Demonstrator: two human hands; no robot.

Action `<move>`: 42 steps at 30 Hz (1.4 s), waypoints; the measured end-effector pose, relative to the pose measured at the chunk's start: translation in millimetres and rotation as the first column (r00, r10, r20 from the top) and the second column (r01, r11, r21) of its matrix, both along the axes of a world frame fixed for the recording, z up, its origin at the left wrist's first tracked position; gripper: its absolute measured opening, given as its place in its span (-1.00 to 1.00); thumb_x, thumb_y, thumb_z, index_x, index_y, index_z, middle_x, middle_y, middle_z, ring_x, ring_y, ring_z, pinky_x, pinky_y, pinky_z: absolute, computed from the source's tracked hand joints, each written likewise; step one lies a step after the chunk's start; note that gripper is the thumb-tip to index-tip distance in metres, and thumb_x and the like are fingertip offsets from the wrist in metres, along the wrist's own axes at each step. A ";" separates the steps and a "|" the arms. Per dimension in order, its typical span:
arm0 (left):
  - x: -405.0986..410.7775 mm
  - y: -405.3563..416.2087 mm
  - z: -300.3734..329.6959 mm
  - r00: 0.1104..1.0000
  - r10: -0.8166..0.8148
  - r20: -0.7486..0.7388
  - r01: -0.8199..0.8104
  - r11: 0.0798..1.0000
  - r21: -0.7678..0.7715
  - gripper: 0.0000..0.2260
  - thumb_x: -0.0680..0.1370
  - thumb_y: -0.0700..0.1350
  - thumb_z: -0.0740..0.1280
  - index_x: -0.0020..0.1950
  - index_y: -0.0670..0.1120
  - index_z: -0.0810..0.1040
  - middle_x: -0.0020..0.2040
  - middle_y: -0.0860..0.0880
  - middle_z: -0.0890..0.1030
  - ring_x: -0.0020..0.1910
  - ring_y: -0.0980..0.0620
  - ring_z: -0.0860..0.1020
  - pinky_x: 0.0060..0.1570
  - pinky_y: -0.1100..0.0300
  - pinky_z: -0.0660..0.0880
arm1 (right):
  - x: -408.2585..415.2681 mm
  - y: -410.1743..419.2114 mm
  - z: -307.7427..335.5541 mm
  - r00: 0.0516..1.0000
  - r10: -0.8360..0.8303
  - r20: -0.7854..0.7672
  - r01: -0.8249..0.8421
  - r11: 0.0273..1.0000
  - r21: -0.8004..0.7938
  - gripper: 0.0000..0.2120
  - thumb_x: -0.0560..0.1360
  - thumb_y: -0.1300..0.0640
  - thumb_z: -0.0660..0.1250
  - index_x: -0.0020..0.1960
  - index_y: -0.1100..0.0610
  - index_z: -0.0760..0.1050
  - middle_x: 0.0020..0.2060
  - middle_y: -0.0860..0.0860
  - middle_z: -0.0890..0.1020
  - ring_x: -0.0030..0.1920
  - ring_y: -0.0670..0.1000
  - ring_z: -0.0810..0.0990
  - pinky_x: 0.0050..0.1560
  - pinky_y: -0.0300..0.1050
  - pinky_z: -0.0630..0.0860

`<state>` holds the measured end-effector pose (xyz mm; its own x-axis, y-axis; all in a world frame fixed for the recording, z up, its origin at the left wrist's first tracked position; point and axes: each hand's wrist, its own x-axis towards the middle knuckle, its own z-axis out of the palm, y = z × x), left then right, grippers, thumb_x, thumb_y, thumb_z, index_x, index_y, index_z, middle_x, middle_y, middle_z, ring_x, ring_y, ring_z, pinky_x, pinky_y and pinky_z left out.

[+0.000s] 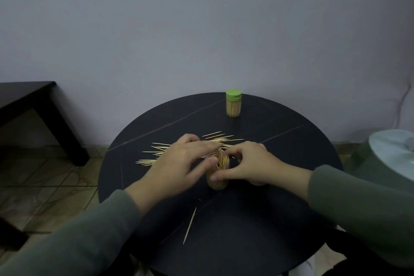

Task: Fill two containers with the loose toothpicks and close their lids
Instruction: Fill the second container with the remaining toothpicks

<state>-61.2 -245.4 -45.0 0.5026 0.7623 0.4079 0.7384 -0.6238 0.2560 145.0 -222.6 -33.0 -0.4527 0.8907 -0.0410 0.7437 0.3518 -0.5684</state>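
An open clear container (217, 182) packed with toothpicks (223, 160) stands in the middle of the round black table (291, 132). My right hand (251, 166) grips it, thumb across its front and fingers curled at its rim. My left hand (179, 163) lies over its top from the left, fingers fairly straight above the toothpick tips and thumb against the rim. Loose toothpicks (156, 152) lie scattered behind and left of my hands. A single toothpick (190, 225) lies near the front. A second container with a shut green lid (233, 103) stands full at the back.
A pale object (257, 184) shows partly under my right hand; I cannot tell what it is. A dark low table (29, 98) stands at the left by the wall. A pale green round thing (389, 154) sits at the right, beyond the table's edge.
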 end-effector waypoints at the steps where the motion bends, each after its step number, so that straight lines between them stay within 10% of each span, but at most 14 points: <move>1: 0.5 -2.8 1.5 1.000 -0.016 -0.011 0.016 1.000 -0.004 -0.53 0.60 0.21 0.06 0.43 0.05 0.41 0.30 0.19 0.51 0.26 0.13 0.37 0.19 0.11 0.44 | -0.1 0.3 -0.5 1.000 0.001 0.005 -0.001 1.000 0.000 -0.51 0.27 -0.39 0.39 0.11 -0.18 0.56 -0.30 -0.27 0.47 -0.15 -0.24 0.41 0.26 -0.04 0.27; 6: 11.0 -8.8 4.3 0.969 -0.066 -0.236 0.084 0.994 0.063 -0.50 0.62 0.25 -0.03 0.40 0.06 0.45 0.34 0.17 0.50 0.42 0.03 0.34 0.15 0.01 0.42 | 0.3 2.9 0.1 0.999 -0.004 0.046 0.003 1.000 0.019 -0.65 0.39 -0.27 0.39 0.09 -0.13 0.55 -0.20 -0.23 0.53 -0.05 -0.20 0.44 0.34 0.00 0.24; 15: 0.6 -5.8 1.8 0.971 -0.090 -0.223 0.120 0.985 0.126 -0.53 0.62 0.25 0.03 0.30 0.05 0.55 0.25 0.15 0.58 0.36 0.03 0.44 0.06 0.04 0.43 | -2.2 4.4 4.0 0.991 -0.004 0.137 -0.003 0.999 0.052 -0.50 0.35 -0.37 0.34 0.17 -0.12 0.56 -0.15 -0.23 0.54 -0.03 -0.20 0.43 0.32 0.01 0.26; 21: -5.7 -9.6 13.7 0.996 0.059 0.069 -0.072 0.976 0.204 -0.71 0.59 0.12 0.17 0.09 0.03 0.61 -0.02 0.16 0.60 0.03 0.16 0.51 -0.02 0.18 0.43 | 0.9 7.9 20.3 0.880 0.110 0.463 -0.138 0.990 0.027 -0.22 0.28 -0.44 0.36 0.40 -0.13 0.36 0.29 -0.11 0.50 0.31 -0.01 0.40 0.30 0.01 0.21; 25: -14.0 -16.3 30.5 0.974 0.206 -0.090 -0.219 0.960 -0.176 -0.76 0.46 0.25 0.27 -0.21 0.11 0.53 -0.29 0.17 0.52 -0.26 0.21 0.49 -0.26 0.26 0.41 | 5.6 20.1 23.2 0.877 0.138 0.461 -0.169 0.985 0.027 -0.48 0.48 -0.02 0.37 0.40 -0.20 0.33 0.20 -0.15 0.52 0.25 -0.05 0.45 0.30 0.01 0.23; 29: -14.2 -24.2 28.3 0.886 0.054 -0.461 -0.364 0.696 -0.618 -0.68 0.32 0.33 0.44 -0.24 0.09 0.59 -0.29 0.16 0.58 -0.25 0.22 0.54 -0.19 0.25 0.50 | -1.6 29.2 13.4 0.921 0.005 0.390 -0.067 0.987 0.145 -0.69 0.52 0.04 0.31 0.26 -0.14 0.49 -0.01 -0.20 0.55 0.07 -0.11 0.50 0.27 0.04 0.27; 42: -13.6 -6.8 15.7 0.879 0.135 -0.457 -0.399 0.731 -0.553 -0.96 0.47 -0.02 0.44 -0.11 0.06 0.63 -0.14 0.14 0.60 -0.06 0.10 0.55 -0.02 0.16 0.53 | -16.4 53.2 -12.0 0.894 -0.139 0.427 0.034 0.969 0.245 -0.80 0.55 -0.10 0.27 0.10 -0.06 0.55 -0.07 -0.11 0.59 0.01 -0.04 0.54 0.24 0.09 0.25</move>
<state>-74.8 -252.2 -29.2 0.2434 0.8978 -0.3670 0.9649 -0.1856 0.1858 128.6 -169.3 -45.0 -0.3557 0.9345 -0.0111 0.9310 0.3533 -0.0915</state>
